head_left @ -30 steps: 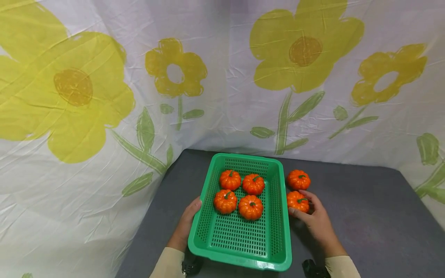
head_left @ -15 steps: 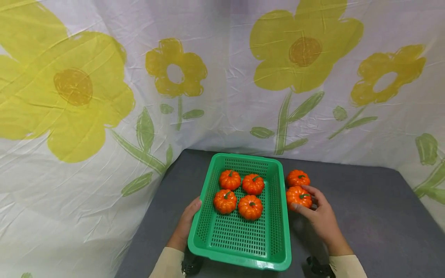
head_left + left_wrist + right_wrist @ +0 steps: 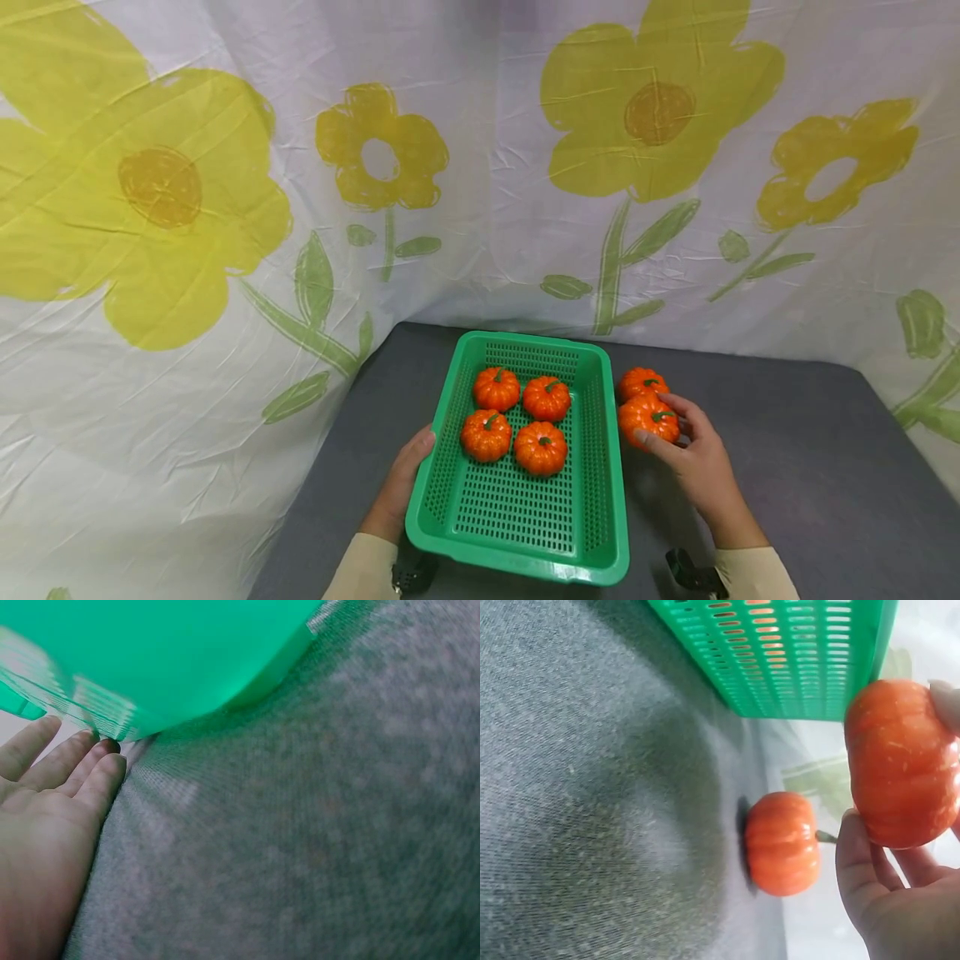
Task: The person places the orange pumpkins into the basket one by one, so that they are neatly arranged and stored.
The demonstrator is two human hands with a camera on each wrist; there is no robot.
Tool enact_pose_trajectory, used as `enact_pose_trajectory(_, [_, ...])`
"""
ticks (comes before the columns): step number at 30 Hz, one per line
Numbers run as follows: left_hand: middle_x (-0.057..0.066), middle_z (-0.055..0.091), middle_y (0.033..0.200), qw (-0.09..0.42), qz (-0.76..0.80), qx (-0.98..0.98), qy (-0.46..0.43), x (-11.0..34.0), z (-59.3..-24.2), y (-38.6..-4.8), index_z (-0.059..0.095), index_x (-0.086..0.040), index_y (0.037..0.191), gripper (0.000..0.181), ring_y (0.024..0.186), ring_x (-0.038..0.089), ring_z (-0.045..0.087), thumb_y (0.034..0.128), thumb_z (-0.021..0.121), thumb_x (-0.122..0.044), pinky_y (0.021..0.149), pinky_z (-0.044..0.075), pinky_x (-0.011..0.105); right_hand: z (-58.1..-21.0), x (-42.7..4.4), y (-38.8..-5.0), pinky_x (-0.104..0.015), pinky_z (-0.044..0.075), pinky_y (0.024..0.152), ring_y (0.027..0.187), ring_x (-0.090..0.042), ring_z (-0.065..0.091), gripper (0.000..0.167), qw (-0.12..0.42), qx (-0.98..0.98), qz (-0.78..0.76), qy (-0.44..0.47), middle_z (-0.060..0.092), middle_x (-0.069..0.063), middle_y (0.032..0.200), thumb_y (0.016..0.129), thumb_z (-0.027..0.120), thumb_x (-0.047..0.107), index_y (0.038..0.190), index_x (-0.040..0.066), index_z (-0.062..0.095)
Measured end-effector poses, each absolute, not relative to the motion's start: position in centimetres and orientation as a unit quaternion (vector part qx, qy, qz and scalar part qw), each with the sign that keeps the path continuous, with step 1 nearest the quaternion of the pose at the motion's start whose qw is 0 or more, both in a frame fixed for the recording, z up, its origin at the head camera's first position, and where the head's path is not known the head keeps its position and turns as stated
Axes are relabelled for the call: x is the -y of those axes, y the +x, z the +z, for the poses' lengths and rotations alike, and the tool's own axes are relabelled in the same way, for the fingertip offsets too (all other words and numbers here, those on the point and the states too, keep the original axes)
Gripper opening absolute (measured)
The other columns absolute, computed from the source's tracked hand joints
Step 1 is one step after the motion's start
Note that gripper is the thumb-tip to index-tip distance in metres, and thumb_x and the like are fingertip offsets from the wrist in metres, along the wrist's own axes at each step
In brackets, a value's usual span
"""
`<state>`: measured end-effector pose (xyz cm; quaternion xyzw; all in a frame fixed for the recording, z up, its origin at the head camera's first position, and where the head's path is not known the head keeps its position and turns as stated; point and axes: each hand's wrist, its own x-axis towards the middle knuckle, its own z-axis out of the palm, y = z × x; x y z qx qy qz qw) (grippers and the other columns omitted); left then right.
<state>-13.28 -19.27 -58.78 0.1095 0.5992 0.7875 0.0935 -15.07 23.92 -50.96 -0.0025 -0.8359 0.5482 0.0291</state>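
Here, the right hand (image 3: 702, 467) pinches a ribbed pumpkin (image 3: 647, 419), a second pumpkin (image 3: 782, 844) just beyond; the left hand (image 3: 400, 483), fingers straight, touches the perforated green basket (image 3: 517, 512) between both hands.

We see a dark grey table (image 3: 795, 458) with a green basket (image 3: 517, 568) on it and one orange pumpkin (image 3: 782, 844) just beside the basket's right side.

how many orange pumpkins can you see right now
6. Four lie in the green basket: far-left pumpkin, far-right pumpkin, near-left pumpkin, near-right pumpkin. The right hand grips a raised pumpkin; just beyond, a partly covered pumpkin rests on the table. No others show.
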Motion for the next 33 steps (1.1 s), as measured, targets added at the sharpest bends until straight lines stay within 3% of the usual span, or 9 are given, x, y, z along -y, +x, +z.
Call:
enact_pose_trajectory(9, [0.026, 0.044, 0.164, 0.087, 0.781, -0.612, 0.087, 19.1, -58.7, -13.2, 0.031, -0.006, 0.172, 0.062, 0.141, 0.039, 0.053, 0.1170, 0.033, -0.035, 0.110, 0.049, 0.044, -49.9, -23.4, -15.1, -0.019, 0.053, 0.084, 0.117, -0.024, 0.054, 0.074, 0.055, 0.839, 0.542, 0.011, 0.044, -0.020, 0.154, 0.103, 0.082, 0.021, 0.164, 0.005, 0.043])
enact_pose_trajectory(15, [0.027, 0.040, 0.166, 0.098, 0.787, -0.600, 0.106, 19.3, -58.8, -13.3, 0.027, -0.007, 0.173, 0.062, 0.141, 0.038, 0.053, 0.1176, 0.030, -0.034, 0.110, 0.050, 0.046, -49.3, -22.9, -14.8, -0.018, 0.052, 0.085, 0.115, -0.025, 0.055, 0.073, 0.059, 0.839, 0.541, 0.024, 0.045, -0.019, 0.154, 0.103, 0.082, 0.024, 0.163, 0.005, 0.045])
enact_pose_trajectory(27, [0.030, 0.039, 0.166, 0.103, 0.788, -0.597, 0.110, 19.4, -58.8, -13.3, 0.026, -0.005, 0.173, 0.063, 0.142, 0.039, 0.053, 0.1176, 0.031, -0.033, 0.111, 0.049, 0.049, -48.5, -21.4, -14.6, -0.025, 0.057, 0.084, 0.115, -0.027, 0.057, 0.070, 0.043, 0.829, 0.554, 0.070, 0.044, -0.019, 0.155, 0.101, 0.082, 0.015, 0.161, 0.006, 0.047])
enact_pose_trajectory(33, [0.031, 0.035, 0.168, 0.105, 0.785, -0.596, 0.129, 19.5, -58.9, -13.4, 0.022, -0.005, 0.174, 0.064, 0.144, 0.041, 0.050, 0.1172, 0.030, -0.033, 0.113, 0.047, 0.051, -48.0, -20.4, -14.5, -0.028, 0.060, 0.084, 0.112, -0.022, 0.062, 0.064, 0.059, 0.809, 0.574, 0.108, 0.047, -0.019, 0.151, 0.099, 0.083, 0.007, 0.155, 0.004, 0.053])
